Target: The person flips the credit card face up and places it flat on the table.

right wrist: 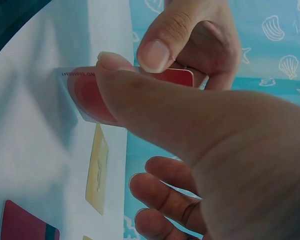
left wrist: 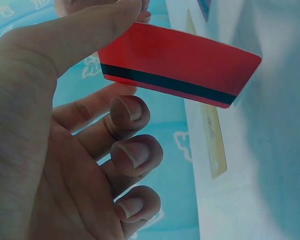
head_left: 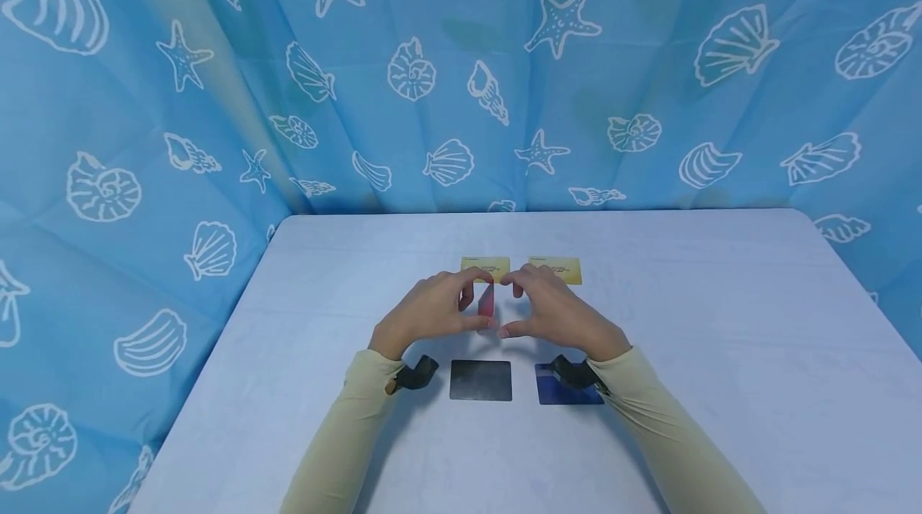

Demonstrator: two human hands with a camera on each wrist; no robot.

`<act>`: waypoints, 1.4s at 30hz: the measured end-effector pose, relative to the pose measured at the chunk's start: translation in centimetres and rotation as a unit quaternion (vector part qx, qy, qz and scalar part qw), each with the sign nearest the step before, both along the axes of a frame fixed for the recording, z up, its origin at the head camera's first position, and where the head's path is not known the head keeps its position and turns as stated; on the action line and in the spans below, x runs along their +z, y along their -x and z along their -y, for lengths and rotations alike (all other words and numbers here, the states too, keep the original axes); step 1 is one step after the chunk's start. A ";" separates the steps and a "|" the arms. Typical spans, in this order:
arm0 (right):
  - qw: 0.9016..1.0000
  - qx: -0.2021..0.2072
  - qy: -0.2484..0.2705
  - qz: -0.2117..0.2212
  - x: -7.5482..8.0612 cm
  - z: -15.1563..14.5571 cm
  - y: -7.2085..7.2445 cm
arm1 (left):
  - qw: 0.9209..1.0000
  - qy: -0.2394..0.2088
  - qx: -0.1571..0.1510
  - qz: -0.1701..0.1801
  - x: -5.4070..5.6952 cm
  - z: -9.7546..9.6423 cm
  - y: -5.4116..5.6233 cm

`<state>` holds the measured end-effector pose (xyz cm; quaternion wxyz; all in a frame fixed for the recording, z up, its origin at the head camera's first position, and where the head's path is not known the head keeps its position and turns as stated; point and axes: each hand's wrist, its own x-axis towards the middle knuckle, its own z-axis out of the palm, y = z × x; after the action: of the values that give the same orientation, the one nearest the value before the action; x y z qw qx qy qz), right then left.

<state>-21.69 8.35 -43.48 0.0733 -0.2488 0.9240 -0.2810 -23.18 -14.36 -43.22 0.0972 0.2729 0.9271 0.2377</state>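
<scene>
My left hand (head_left: 435,310) pinches a red card (left wrist: 175,62) by its edges between thumb and index finger. A dark stripe crosses one face of the card. In the right wrist view its other face carries print and a pale end. The card stands on edge above the table. My right hand (head_left: 555,312) is close beside it, thumb and index finger curved and apart. From the head a narrow gap shows between those fingertips and the card. The right thumb (right wrist: 140,100) overlaps the card in the right wrist view. The remaining left fingers (left wrist: 135,155) are loosely bent.
Two yellow cards (head_left: 565,267) lie side by side beyond my hands on the white table (head_left: 324,290). Nearer me are a dark grey card (head_left: 481,381) and a blue card (head_left: 569,394), the latter partly under my right wrist. A blue seashell curtain (head_left: 432,42) hangs behind.
</scene>
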 end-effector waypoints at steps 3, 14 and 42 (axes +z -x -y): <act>1.000 0.002 -0.002 -0.002 -0.2 0.1 0.0 | 1.000 -0.001 0.003 -0.001 0.0 0.1 0.0; 1.000 0.004 -0.003 -0.004 -0.7 0.1 0.2 | 1.000 0.003 0.002 -0.008 0.2 0.2 0.0; 0.998 -0.023 -0.021 0.046 -2.0 1.6 0.2 | 0.999 -0.021 -0.022 -0.025 0.9 -0.2 -0.6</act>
<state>-21.89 6.79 -45.51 0.1149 -0.2124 0.9309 -0.2742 -22.60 -14.18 -42.37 0.0732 0.3011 0.9178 0.2481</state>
